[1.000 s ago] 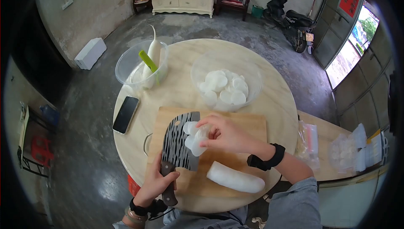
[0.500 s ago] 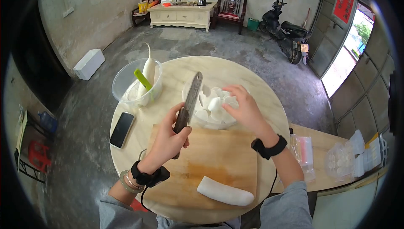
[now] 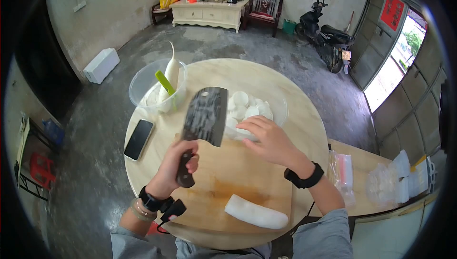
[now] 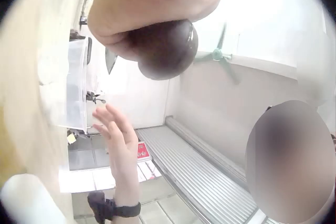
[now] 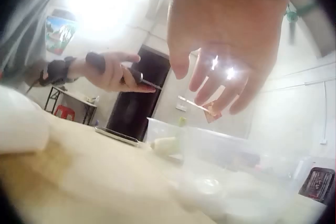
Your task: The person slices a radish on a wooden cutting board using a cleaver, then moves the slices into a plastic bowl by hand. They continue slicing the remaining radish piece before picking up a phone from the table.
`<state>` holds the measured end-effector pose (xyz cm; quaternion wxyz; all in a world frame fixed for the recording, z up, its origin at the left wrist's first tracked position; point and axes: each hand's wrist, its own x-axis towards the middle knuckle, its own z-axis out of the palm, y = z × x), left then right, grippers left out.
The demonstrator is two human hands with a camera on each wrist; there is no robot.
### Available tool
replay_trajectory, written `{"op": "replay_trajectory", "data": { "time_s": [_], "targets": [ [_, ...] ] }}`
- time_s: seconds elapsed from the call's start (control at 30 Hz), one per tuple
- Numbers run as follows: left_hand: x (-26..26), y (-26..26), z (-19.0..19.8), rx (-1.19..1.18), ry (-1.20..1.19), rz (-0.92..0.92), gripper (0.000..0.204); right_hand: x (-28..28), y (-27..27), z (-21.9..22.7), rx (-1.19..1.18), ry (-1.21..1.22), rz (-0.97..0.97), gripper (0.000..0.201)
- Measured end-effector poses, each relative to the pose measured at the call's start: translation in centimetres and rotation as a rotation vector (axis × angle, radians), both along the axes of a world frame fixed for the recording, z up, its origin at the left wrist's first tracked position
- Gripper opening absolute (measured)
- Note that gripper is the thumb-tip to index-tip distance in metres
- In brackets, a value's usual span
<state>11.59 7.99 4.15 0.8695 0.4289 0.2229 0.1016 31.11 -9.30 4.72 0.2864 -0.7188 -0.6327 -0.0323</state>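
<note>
My left hand [image 3: 169,169] grips the dark handle of a cleaver [image 3: 205,116], its broad blade raised over the far left part of the wooden cutting board [image 3: 202,213]. In the left wrist view the rounded handle end [image 4: 170,50] sticks out of the fist. My right hand [image 3: 272,141], fingers spread and slightly bent, hovers at the near side of a clear bowl [image 3: 286,112] of white radish slices [image 3: 242,101]. The right wrist view shows nothing in those fingers [image 5: 199,77]. A peeled length of white radish [image 3: 256,212] lies at the board's near right.
Another clear bowl [image 3: 137,85], at the table's far left, holds a whole white radish [image 3: 175,71] and a green-handled tool [image 3: 164,82]. A phone [image 3: 139,139] lies near the left edge. Plastic packaging [image 3: 342,175] sits on a side surface at right.
The right hand has carried the slices from the blade to the bowl and released them. The cleaver rose off the board, was turned edge-on above the bowl, then swung back left, broad side showing.
</note>
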Motion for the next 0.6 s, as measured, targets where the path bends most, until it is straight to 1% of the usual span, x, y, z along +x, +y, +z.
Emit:
{"op": "replay_trajectory", "data": {
  "time_s": [0.03, 0.07, 0.1, 0.13, 0.2, 0.23, 0.3, 0.33, 0.4, 0.43, 0.5, 0.53, 0.57, 0.6],
  "targets": [
    [-1.1, 0.3, -0.6, -0.2, -0.073, -0.046, 0.025, -0.5, -1.0, 0.5, -0.016, 0.009, -0.004, 0.03],
    [-2.3, 0.2, -0.9, -0.194, -0.084, -0.036, 0.032, -1.0, -2.0, 0.9, -0.063, 0.148, -0.013, 0.028],
    [-3.5, 0.2, -1.2, -0.205, -0.114, -0.049, 0.035, -1.5, -2.9, 1.3, -0.112, 0.288, -0.024, 0.025],
    [-4.7, 0.3, -1.6, -0.221, -0.13, -0.048, 0.036, -2.2, -3.8, 1.6, -0.132, 0.298, -0.029, 0.025],
    [-7.1, -0.3, -2.2, -0.227, -0.136, -0.06, 0.039, -4.0, -5.9, 1.8, -0.246, 0.425, -0.089, 0.023],
    [-8.5, -0.3, -3.4, -0.249, -0.214, -0.169, 0.036, -5.0, -6.9, 2.1, -0.272, 0.441, -0.093, 0.023],
    [-11.0, -2.0, -4.4, -0.337, -0.188, -0.057, 0.034, -7.2, -8.4, 2.7, -0.428, 0.452, -0.105, 0.023],
    [-11.9, -3.0, -4.1, -0.289, -0.157, -0.048, 0.033, -8.4, -8.9, 2.8, -0.446, 0.466, -0.108, 0.023],
    [-13.2, -4.2, -4.9, -0.211, -0.141, -0.07, 0.034, -10.5, -9.8, 2.4, -0.526, 0.304, -0.103, 0.03],
    [-13.6, -4.7, -5.0, -0.208, -0.11, -0.076, 0.029, -11.4, -10.1, 1.9, -0.54, 0.311, -0.103, 0.03],
    [-14.4, -5.7, -5.5, -0.09, -0.046, -0.087, 0.027, -13.3, -10.3, 0.9, -0.438, 0.16, -0.143, 0.043],
    [-14.7, -5.8, -5.9, 0.034, 0.027, -0.149, 0.037, -14.0, -10.3, 0.2, -0.455, 0.089, -0.135, 0.057],
    [-14.7, -6.1, -6.2, 0.312, 0.068, -0.165, 0.055, -14.5, -10.0, -0.6, -0.468, 0.09, -0.136, 0.057],
    [-14.6, -6.5, -6.2, 0.347, 0.113, -0.183, 0.061, -15.2, -9.4, -1.5, -0.437, 0.048, -0.189, 0.061]
  ]
}}
